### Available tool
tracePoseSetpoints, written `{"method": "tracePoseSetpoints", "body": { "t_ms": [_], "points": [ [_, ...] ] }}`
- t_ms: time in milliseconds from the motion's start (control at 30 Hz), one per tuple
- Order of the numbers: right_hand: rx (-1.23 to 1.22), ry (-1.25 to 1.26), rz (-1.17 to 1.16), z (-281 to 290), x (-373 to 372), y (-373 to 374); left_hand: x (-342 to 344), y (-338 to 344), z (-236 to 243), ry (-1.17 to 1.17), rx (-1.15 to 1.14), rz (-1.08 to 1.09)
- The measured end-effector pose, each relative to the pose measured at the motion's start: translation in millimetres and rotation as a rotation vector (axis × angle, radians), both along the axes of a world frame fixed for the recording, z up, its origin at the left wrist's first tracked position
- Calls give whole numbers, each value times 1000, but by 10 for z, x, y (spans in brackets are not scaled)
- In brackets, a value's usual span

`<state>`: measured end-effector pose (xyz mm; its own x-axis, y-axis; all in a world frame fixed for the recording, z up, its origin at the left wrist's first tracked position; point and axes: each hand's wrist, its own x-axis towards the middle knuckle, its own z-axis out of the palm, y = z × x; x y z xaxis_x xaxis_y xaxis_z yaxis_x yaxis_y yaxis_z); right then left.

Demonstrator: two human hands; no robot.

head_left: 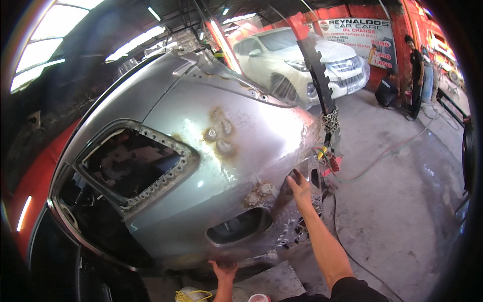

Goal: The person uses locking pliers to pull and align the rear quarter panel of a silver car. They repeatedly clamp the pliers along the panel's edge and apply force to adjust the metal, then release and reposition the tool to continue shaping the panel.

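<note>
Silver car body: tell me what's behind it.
A white car stands behind the silver car body, front end showing. The white car's lower rear is hidden by that body, and a strip of its front by a dark post.

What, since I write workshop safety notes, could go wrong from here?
The bare right hand is close to a rough, discoloured patch on the silver car body, so it might get scraped. The bare left hand, at the body's lower edge, could be nicked if that edge is sharp. The dark cable along the floor could trip someone.
</note>
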<state>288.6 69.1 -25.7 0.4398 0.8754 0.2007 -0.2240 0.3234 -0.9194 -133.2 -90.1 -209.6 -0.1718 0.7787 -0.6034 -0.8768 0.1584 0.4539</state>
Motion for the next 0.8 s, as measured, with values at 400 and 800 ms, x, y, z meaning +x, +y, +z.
{"method": "tracePoseSetpoints", "body": {
  "t_ms": [400, 800],
  "points": [
    [103, -44, -13, 648, -54, -271, -158, -62, -133, 26, 96, -96],
    [107, -94, -160, 625, -60, -108, -18, -61, -55, 89, 120, -69]
  ]
}}
